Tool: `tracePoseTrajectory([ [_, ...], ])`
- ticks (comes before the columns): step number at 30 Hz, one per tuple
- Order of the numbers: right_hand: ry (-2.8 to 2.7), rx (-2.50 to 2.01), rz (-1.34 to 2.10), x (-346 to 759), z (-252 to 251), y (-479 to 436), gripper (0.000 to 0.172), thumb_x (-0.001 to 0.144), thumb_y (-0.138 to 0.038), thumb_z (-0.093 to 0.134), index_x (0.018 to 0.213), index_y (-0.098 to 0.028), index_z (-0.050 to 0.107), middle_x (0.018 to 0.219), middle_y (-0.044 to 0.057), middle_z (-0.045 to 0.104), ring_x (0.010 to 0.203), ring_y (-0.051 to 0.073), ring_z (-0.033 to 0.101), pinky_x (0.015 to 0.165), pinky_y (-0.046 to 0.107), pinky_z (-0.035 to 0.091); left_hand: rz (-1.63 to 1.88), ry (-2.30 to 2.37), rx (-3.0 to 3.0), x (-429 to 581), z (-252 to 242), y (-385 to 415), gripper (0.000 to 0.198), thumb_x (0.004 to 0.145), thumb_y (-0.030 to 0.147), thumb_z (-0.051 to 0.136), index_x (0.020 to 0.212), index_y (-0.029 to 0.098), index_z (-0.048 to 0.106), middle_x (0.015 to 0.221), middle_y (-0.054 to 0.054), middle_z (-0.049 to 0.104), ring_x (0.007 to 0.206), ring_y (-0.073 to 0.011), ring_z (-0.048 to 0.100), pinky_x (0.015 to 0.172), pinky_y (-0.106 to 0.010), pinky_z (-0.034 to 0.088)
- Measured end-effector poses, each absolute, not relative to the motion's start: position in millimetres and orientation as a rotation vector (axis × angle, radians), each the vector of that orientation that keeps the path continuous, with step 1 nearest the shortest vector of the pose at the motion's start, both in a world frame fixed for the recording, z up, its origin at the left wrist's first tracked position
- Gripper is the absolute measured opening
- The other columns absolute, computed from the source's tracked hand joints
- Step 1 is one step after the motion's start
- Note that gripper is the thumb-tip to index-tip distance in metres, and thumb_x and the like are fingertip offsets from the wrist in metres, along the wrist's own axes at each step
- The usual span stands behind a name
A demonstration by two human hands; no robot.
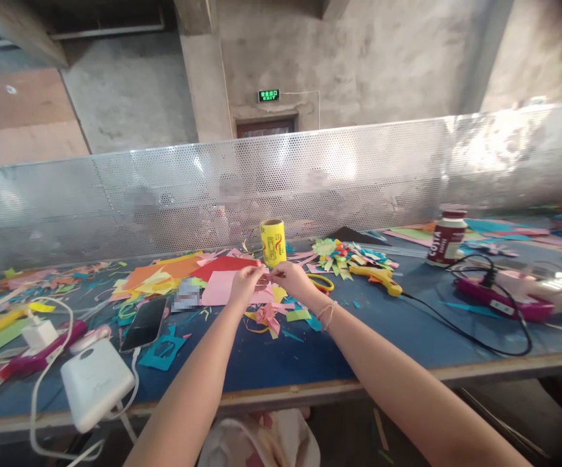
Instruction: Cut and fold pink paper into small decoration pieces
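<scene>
- Pink paper piece [266, 275] is pinched by the left hand [246, 284] and right hand [291, 280], fingertips closed on it, just in front of the yellow roll [273, 245]; probably each hand steadies one side.
- That piece looks small and thin, its outline too blurred to make out.
- Pink sheet [216, 293] lies flat, left of the roll and nearer the wearer.
- Glue gun [376, 277] rests right of the roll, likely for easy reach.
- Phone [144, 324] lies farther left of the roll.
</scene>
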State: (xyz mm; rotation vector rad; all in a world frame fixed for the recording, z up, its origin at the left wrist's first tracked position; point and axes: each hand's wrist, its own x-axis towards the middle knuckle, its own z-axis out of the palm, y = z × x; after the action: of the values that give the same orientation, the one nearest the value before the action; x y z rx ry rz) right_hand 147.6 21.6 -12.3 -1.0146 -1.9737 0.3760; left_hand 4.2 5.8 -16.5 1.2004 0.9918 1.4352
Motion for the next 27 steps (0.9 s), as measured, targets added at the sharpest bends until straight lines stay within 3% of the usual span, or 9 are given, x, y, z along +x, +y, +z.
tracePoseTrajectory([
  [4, -1.906, -1.027, 0.434, 145.5, -11.6, 20.5, 0.018, 0.064, -0.023, 0.064, 0.054, -0.016, 0.051, 0.059, -0.001, 0.051, 0.057, 0.011, 0.045, 0.056, 0.024, 0.035, 1.440, 0.949, 1.220, 3.8, -18.5, 5.1, 0.035, 0.057, 0.045, 0.071, 0.062, 0.014, 0.055, 0.061, -0.003, 0.061, 0.058, -0.0159, 0.061, 0.063, -0.032, 0.050],
  [8, -1.753, -0.998, 0.794, 145.3, -12.2, 23.7, 0.030, 0.059, -0.034, 0.069, 0.051, -0.016, 0.046, 0.049, -0.005, 0.044, 0.049, 0.008, 0.040, 0.050, 0.023, 0.032, 1.443, 0.906, 1.264, 2.4, -19.4, 5.8, 0.036, 0.058, 0.046, 0.070, 0.068, 0.013, 0.059, 0.063, -0.003, 0.061, 0.060, -0.0155, 0.061, 0.064, -0.031, 0.050],
  [12, -1.534, -0.860, 1.181, 148.0, -18.5, 32.6, 0.035, 0.054, -0.039, 0.072, 0.056, -0.017, 0.045, 0.050, -0.006, 0.047, 0.048, 0.007, 0.045, 0.050, 0.022, 0.037, 1.464, 0.840, 1.188, 0.4, -18.1, 7.0, 0.027, 0.058, 0.036, 0.072, 0.064, 0.014, 0.059, 0.057, 0.001, 0.057, 0.056, -0.0126, 0.059, 0.060, -0.027, 0.049],
  [19, -1.343, -0.721, 1.369, 148.1, -18.0, 32.5, 0.030, 0.051, -0.024, 0.074, 0.063, -0.017, 0.048, 0.052, -0.007, 0.049, 0.046, 0.005, 0.048, 0.046, 0.019, 0.040, 1.459, 0.804, 1.105, -3.1, -17.2, 10.2, 0.016, 0.052, 0.017, 0.067, 0.067, 0.013, 0.062, 0.065, -0.003, 0.063, 0.061, -0.0136, 0.060, 0.059, -0.025, 0.050],
  [27, -1.285, -0.734, 1.478, 144.9, -9.8, 22.8, 0.015, 0.060, -0.009, 0.060, 0.072, -0.016, 0.057, 0.059, -0.003, 0.059, 0.049, 0.007, 0.055, 0.052, 0.020, 0.047, 1.463, 0.837, 1.123, -1.0, -18.6, 11.2, 0.021, 0.055, 0.013, 0.060, 0.076, 0.013, 0.064, 0.072, -0.005, 0.066, 0.060, -0.0118, 0.060, 0.058, -0.023, 0.048],
])
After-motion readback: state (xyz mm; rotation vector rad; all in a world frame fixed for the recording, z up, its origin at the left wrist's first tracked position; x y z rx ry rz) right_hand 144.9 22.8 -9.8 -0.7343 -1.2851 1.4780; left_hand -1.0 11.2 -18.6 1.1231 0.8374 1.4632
